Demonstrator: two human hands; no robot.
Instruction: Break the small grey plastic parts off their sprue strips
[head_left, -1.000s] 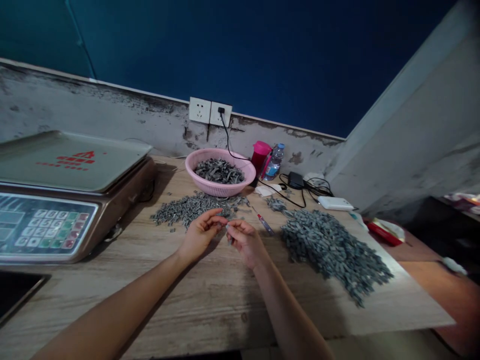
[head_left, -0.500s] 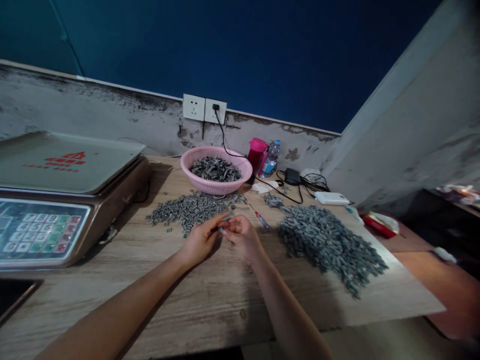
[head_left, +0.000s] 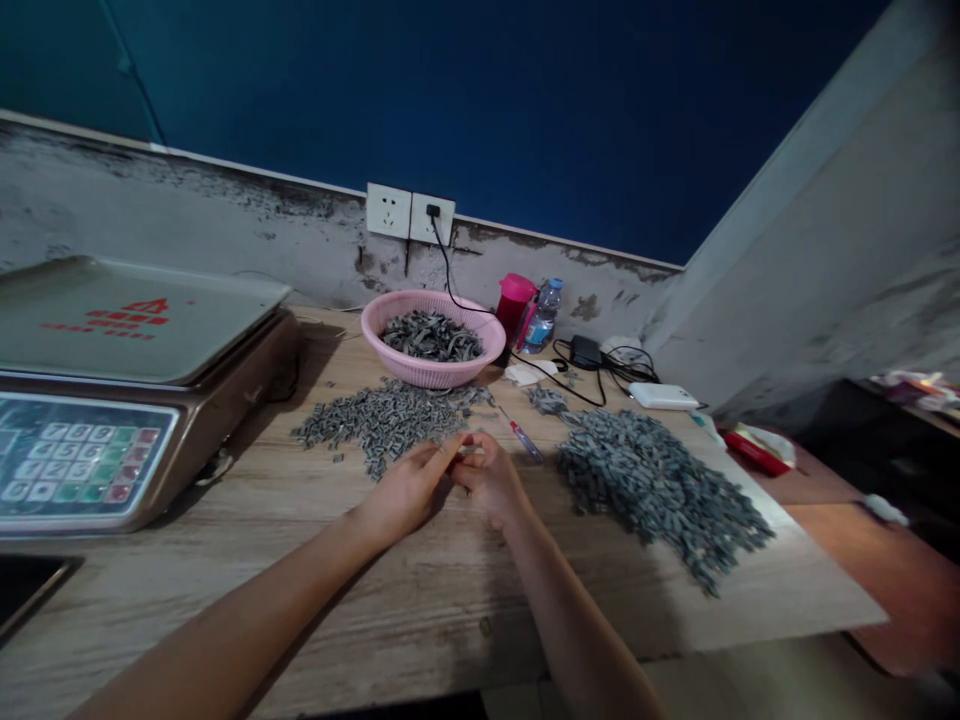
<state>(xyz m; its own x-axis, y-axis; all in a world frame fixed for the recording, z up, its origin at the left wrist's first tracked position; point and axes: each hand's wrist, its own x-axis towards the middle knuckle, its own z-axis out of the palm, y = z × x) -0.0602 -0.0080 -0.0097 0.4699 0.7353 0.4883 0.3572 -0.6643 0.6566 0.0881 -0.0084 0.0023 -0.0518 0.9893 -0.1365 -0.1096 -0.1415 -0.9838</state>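
Observation:
My left hand (head_left: 409, 490) and my right hand (head_left: 493, 482) meet above the wooden table, fingertips touching. Both are closed in a pinch, and whatever lies between the fingers is hidden or too small to name. Just beyond my left hand spreads a pile of tiny grey pieces (head_left: 382, 420). To the right of my right hand lies a larger heap of longer grey pieces (head_left: 652, 480). A small screwdriver (head_left: 527, 443) with a clear and red handle rests between that heap and my right hand.
A pink basket (head_left: 433, 375) of grey strips stands at the back. Behind are a red cup (head_left: 514, 305), a water bottle (head_left: 544, 318), a black adapter (head_left: 585, 352) with cables and a white box (head_left: 663, 396). A weighing scale (head_left: 142, 400) fills the left side.
My fingers have drawn closer together, the left fingertips crossing over toward the right hand. The grey bits seen at the fingertips before are now covered. The piles look the same.

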